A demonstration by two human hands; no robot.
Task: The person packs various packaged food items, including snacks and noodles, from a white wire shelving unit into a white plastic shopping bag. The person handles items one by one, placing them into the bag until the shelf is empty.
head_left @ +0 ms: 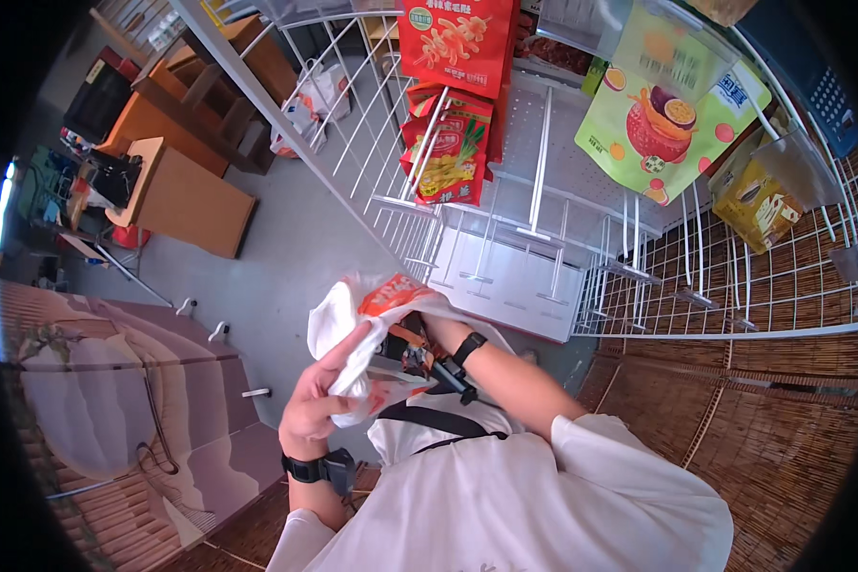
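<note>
A white plastic carrier bag (332, 317) with red print hangs in front of my body. My left hand (316, 402) is closed on the bag's gathered edge, thumb and fingers pinching the plastic. Reaching into the bag's mouth from the right is my right hand (439, 330), its fingers hidden by the plastic. Close to that hand, a brown and dark shiny package (412, 351) shows inside the bag. Whether the right fingers grip it cannot be seen. Both wrists wear black straps.
Ahead stands a white wire display rack (541, 162) with hooks. On it hang red snack packets (453, 143), a green fruit-print pouch (663, 133) and a yellow packet (758, 205). A wooden desk (186, 195) and a folding panel (162, 381) are left, woven matting (658, 400) right.
</note>
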